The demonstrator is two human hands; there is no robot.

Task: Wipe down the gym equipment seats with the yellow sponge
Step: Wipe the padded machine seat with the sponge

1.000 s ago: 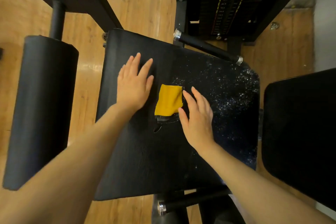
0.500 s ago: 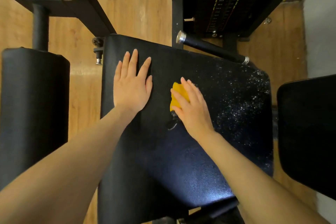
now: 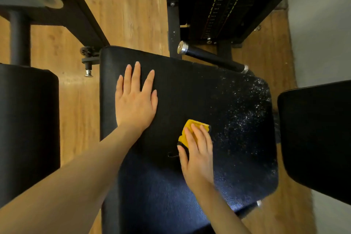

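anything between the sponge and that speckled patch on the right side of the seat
Nothing visible. The right hand presses the yellow sponge on the seat, and bare black pad runs from it to the white speckles.

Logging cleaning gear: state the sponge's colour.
Yellow, with a dark edge nearest the wrist; the sponge shows best in the head view.

Dim, soft focus, wide-angle edge warp

Wooden floor (image 3: 131,11), seemingly grey wall (image 3: 322,24)
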